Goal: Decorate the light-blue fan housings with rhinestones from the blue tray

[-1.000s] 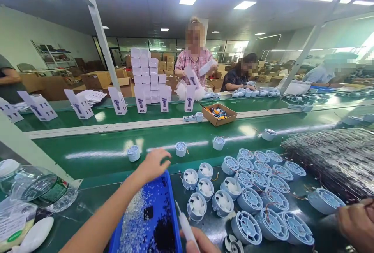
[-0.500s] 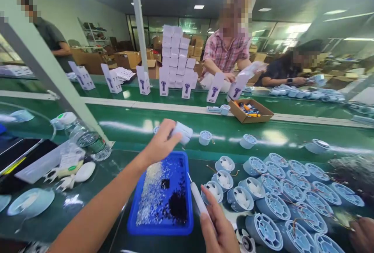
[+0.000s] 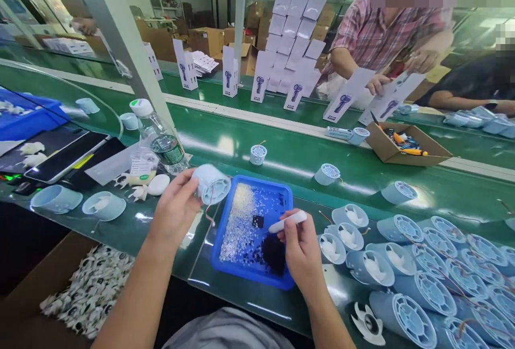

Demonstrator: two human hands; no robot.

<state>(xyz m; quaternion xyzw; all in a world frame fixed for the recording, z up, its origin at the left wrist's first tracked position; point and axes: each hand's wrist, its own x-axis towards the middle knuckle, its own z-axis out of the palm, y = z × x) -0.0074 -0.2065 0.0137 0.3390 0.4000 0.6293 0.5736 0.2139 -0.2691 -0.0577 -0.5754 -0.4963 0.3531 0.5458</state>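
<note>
Fan housing [image 3: 210, 183] held near blue tray [image 3: 249, 279]

The left hand [image 3: 173, 206] curls partly open fingers around the housing, at the tray of clear bits [image 3: 233, 239] and black bits [image 3: 273, 255]; the right hand [image 3: 300, 241] pinches a white pen-like tool [image 3: 287, 222]. White fan blades [image 3: 96, 284] fill a brown carton [image 3: 44, 268].

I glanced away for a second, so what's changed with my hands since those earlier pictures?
Your left hand, seemingly empty a second ago, has taken hold of a light blue fan housing and drawn it back toward you. Your right hand has moved the white pen-like tool leftward over the blue tray. The tray stayed put.
</note>
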